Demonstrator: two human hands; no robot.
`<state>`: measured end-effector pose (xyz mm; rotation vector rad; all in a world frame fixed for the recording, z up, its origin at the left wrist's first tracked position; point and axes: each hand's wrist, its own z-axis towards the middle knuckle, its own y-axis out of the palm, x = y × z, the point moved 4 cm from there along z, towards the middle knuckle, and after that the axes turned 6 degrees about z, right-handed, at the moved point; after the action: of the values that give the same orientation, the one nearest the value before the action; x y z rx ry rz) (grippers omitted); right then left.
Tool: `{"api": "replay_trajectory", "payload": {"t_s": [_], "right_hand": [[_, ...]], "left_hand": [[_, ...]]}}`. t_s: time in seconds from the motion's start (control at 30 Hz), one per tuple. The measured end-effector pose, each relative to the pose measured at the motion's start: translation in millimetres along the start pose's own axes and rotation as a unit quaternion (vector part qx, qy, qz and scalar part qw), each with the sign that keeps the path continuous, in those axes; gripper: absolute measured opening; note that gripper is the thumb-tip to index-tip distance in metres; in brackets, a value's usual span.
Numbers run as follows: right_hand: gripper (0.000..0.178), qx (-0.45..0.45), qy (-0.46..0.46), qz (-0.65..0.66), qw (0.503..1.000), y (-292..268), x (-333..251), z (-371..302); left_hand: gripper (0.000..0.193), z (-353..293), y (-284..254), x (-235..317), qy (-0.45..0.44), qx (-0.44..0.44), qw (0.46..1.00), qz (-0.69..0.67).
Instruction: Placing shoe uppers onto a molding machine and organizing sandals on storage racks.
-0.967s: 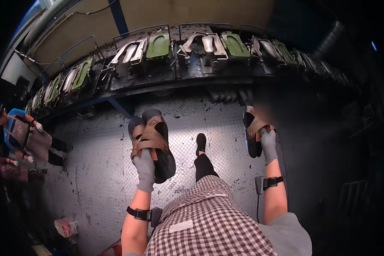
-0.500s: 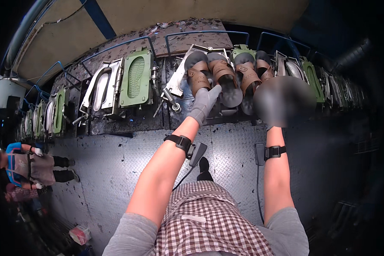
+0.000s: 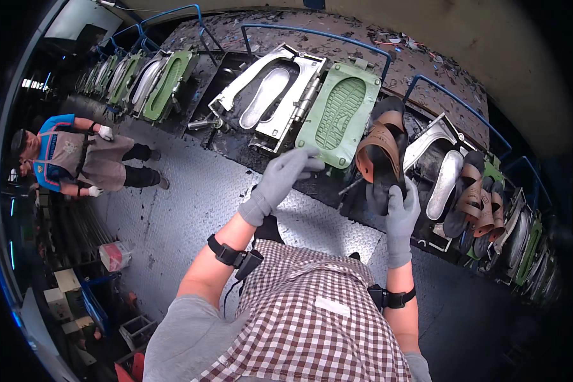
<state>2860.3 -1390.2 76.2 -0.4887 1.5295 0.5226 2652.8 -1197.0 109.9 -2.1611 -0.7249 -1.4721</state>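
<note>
My right hand [image 3: 402, 219], in a grey glove, grips a dark-soled sandal [image 3: 379, 149] with wide brown straps near its lower end. The sandal is held tilted, just right of an opened green mould plate [image 3: 340, 114] with a ribbed sole-shaped hollow. Whether a second sandal lies behind it I cannot tell. My left hand [image 3: 283, 181], also gloved, is held out empty by the plate's lower left corner, fingers extended. Joined to that plate is a silver mould frame [image 3: 305, 76] with a foot-shaped metal form [image 3: 264, 99].
More brown-strapped sandals [image 3: 481, 204] rest on moulds to the right, beside another silver foot form [image 3: 445, 184]. Blue rails [image 3: 318, 33] run behind the moulds. On the left a person [image 3: 76, 153] in an apron stands on the metal floor [image 3: 191, 197], near a red-and-white box [image 3: 115, 256].
My view has turned left along the mould row. The left hand has let go of the sandals and moved away. The right hand, blurred before, now shows holding a sandal, away from the others.
</note>
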Motion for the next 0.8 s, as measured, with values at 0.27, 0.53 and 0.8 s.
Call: {"api": "replay_trajectory", "payload": {"t_s": [0.27,0.53,0.8], "right_hand": [[0.037,-0.004,0.039,-0.046,0.998,210.4,-32.6,64.3],[0.029,0.001,-0.099,-0.39,0.916,354.1,-10.6,147.7],[0.029,-0.269,0.038,-0.389,0.88,426.3,24.8,89.8]], "left_hand": [[0.052,191.0,-240.1,-76.2,-0.067,0.114,0.981,0.145],[0.045,188.5,-253.7,-88.3,-0.039,-0.057,0.989,-0.127],[0.083,113.2,-268.4,-59.3,-0.203,0.212,0.945,-0.145]]}}
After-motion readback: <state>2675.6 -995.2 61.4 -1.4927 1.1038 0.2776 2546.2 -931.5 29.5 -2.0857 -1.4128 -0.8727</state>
